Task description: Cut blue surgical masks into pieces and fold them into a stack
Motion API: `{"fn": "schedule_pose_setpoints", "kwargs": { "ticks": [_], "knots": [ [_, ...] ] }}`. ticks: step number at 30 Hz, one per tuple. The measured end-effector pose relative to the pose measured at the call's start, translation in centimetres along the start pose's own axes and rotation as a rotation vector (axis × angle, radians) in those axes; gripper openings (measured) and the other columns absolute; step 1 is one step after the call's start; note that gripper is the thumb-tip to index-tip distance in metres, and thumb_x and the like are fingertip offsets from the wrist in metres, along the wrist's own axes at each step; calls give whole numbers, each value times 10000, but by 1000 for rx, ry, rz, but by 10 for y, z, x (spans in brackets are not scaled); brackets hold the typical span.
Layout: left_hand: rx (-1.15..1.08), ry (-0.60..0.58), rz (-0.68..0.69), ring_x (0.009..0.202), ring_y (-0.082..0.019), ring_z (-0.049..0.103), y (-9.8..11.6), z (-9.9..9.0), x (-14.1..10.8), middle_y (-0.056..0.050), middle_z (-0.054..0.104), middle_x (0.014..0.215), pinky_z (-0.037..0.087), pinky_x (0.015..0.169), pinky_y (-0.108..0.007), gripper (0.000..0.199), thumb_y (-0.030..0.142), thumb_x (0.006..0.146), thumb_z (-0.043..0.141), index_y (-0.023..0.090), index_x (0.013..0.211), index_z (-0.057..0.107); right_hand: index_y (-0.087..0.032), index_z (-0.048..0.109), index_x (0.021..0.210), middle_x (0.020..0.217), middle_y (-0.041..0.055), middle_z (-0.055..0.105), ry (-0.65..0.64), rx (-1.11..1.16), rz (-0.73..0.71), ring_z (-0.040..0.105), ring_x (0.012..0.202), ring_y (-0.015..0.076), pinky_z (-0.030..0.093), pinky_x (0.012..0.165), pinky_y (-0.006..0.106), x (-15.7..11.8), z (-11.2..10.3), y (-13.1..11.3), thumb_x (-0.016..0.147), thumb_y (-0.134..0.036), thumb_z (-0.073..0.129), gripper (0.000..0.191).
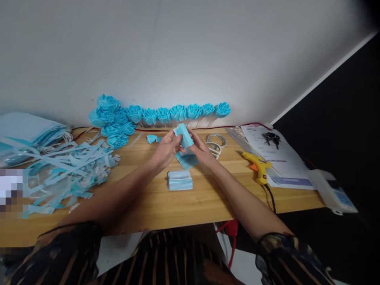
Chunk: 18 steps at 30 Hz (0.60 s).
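Between my two hands, above the middle of the table, is a folded piece of light blue mask fabric (184, 134). My left hand (170, 145) pinches its left side with thumb and fingers. On the other side, my right hand (200, 147) has its fingers closed on the right edge. Below them lies another blue fabric piece (187, 161), partly covered by the hands. A neat stack of pale blue fabric pieces (180, 181) sits nearer to me. Left of my hands is a small folded blue piece (151, 139).
Blue fabric flowers (178, 113) line the wall, with more heaped at left. Cut strips (74, 166) and mask sheets (32, 132) cover the left side. At right are a yellow glue gun (259, 166), wire coils (216, 140), keys (271, 138), papers (285, 170) and a white container (329, 190).
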State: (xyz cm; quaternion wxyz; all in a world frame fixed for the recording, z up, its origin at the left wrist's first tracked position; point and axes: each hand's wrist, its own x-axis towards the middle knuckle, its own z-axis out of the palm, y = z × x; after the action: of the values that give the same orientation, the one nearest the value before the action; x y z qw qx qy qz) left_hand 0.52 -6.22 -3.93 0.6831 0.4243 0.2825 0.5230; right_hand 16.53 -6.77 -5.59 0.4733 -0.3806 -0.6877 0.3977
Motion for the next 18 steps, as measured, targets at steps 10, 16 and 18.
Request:
{"fn": "schedule_pose_setpoints", "kwargs": {
  "ticks": [10, 16, 18],
  "knots": [
    [77, 52, 24, 570, -86, 549, -5, 5, -4, -1, 677, 789, 400, 443, -202, 283, 314, 782, 782, 170, 981, 641, -264, 656, 1284, 1204, 70, 716, 232, -79, 12, 628, 1148, 253, 498, 984, 394, -1, 3, 5, 951, -504, 472, 450],
    [197, 81, 115, 489, -70, 461, 0, -12, 8, 28, 619, 681, 378, 428, -199, 305, 386, 774, 766, 175, 949, 632, -180, 728, 954, 864, 64, 741, 172, -202, 58, 671, 824, 233, 512, 799, 368, -1, -1, 1, 955, -483, 464, 401],
    [282, 94, 192, 513, -74, 491, 1, -18, 13, 29, 630, 707, 418, 474, -198, 304, 395, 780, 758, 180, 949, 626, -178, 736, 1039, 989, 82, 764, 116, -174, 52, 691, 950, 253, 512, 887, 390, 0, -7, 1, 932, -478, 520, 384]
  ]
}}
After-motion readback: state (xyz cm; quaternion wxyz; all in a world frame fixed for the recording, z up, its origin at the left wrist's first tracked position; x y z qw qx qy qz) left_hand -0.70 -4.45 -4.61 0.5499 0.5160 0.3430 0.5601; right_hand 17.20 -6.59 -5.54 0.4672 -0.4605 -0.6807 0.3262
